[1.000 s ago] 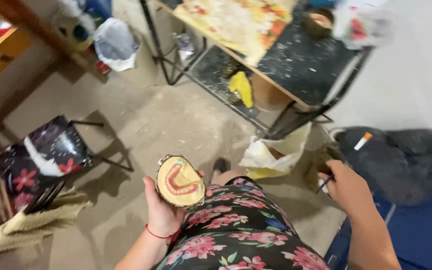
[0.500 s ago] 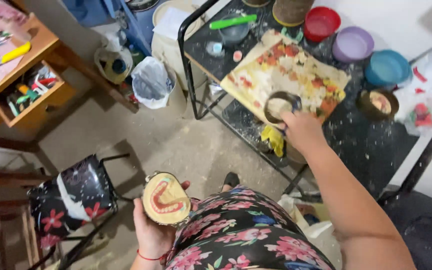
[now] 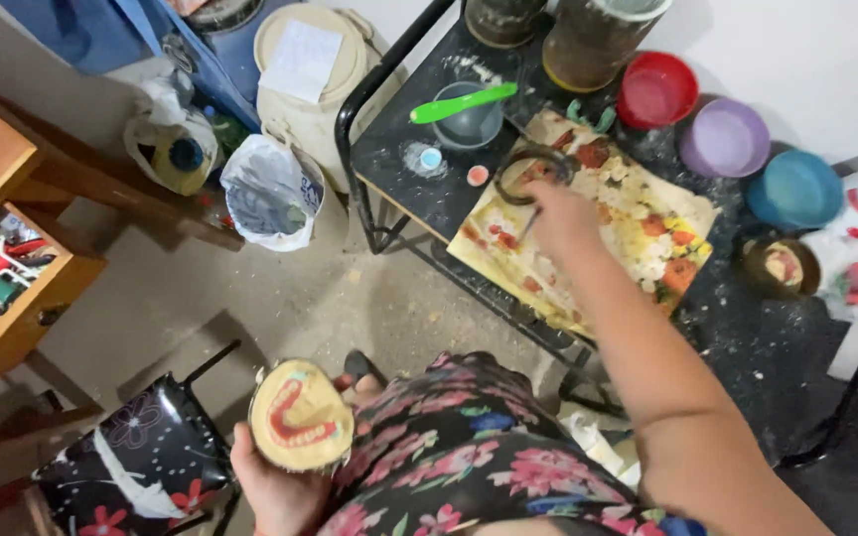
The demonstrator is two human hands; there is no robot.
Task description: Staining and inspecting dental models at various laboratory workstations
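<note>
We hold the mould (image 3: 300, 415) low at seven o'clock, cupped face-up in our left hand (image 3: 280, 486) over the lap. Our right hand (image 3: 560, 216), at one o'clock, pinches a thin tool (image 3: 530, 222), its tip by the small cup (image 3: 533, 174) on the worktop (image 3: 419, 179). We judge this the loading step; next calls for carrying the tool back steadily.

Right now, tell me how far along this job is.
Done: the pink arch-shaped piece already sits in the round mould. In hand: the left hand cups that mould, while the right hand dips a thin tool into a small dish on the black table. Left: whatever the tool picks up hasn't reached the mould.
</note>
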